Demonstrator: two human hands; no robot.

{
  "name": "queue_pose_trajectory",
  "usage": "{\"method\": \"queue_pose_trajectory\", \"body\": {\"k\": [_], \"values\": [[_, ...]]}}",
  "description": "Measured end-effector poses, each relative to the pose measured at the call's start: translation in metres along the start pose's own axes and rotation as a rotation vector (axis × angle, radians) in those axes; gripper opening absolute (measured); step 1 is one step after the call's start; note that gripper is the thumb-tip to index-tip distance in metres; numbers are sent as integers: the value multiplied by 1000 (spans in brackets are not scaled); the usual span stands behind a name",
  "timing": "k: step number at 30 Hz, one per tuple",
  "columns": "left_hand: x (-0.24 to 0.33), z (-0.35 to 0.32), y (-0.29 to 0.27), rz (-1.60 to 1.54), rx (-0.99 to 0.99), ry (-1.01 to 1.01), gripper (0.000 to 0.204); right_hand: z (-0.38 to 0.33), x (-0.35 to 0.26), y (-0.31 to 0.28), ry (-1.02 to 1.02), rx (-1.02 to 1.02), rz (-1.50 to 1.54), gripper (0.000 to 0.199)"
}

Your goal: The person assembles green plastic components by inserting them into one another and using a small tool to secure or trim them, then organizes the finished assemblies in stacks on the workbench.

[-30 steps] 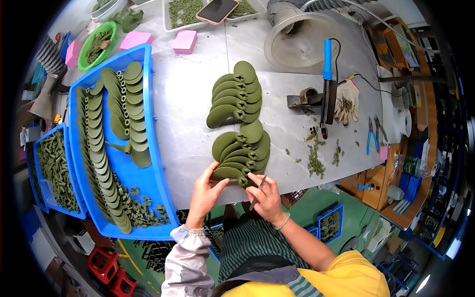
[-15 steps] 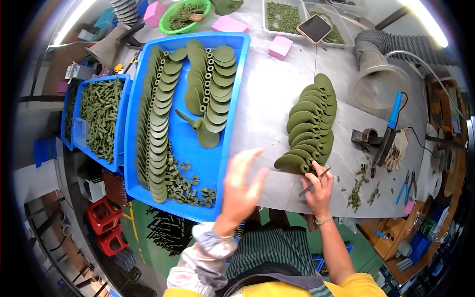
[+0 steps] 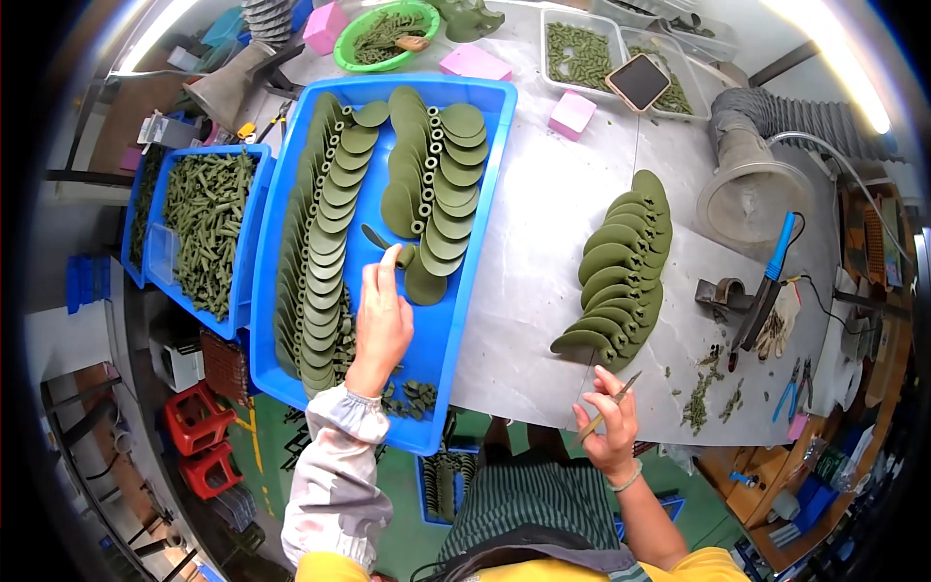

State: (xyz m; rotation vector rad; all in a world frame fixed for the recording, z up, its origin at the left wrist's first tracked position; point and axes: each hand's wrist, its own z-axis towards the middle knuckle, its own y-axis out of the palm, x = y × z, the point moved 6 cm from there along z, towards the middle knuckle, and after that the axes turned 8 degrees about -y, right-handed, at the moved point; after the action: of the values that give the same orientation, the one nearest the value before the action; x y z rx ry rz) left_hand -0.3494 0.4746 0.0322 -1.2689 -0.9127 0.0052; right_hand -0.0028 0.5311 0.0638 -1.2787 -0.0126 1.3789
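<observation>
Left hand (image 3: 381, 315) open, fingers stretched over the blue tray (image 3: 480, 209), fingertips at a loose green blade piece (image 3: 400, 254), contact hard to tell, rows of blades beyond, right hand (image 3: 609, 429) gripping a thin tool (image 3: 609, 400) off the counter (image 3: 543, 252) edge, blade stack (image 3: 616, 267) just beyond it

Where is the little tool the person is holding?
The thin tool is pinched in the right hand, at the table's near edge, just below the row of green blades.

The left hand (image 3: 380, 325) has left the table's blade stack (image 3: 621, 267) for the blue tray (image 3: 485, 175), fingertips touching a loose blade (image 3: 412, 267) (view swung left).
</observation>
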Motion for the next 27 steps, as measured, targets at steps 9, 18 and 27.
{"method": "queue_pose_trajectory", "body": {"k": [9,18,27], "values": [[-5,-1,24,-640,-137,-429,92,-7,-5,8,77,-21,34,36],[37,15,26,22,58,54,85,-8,-5,8,189,10,139,33],[3,57,52,453,476,180,40,-12,-10,0,223,20,221,28]]}}
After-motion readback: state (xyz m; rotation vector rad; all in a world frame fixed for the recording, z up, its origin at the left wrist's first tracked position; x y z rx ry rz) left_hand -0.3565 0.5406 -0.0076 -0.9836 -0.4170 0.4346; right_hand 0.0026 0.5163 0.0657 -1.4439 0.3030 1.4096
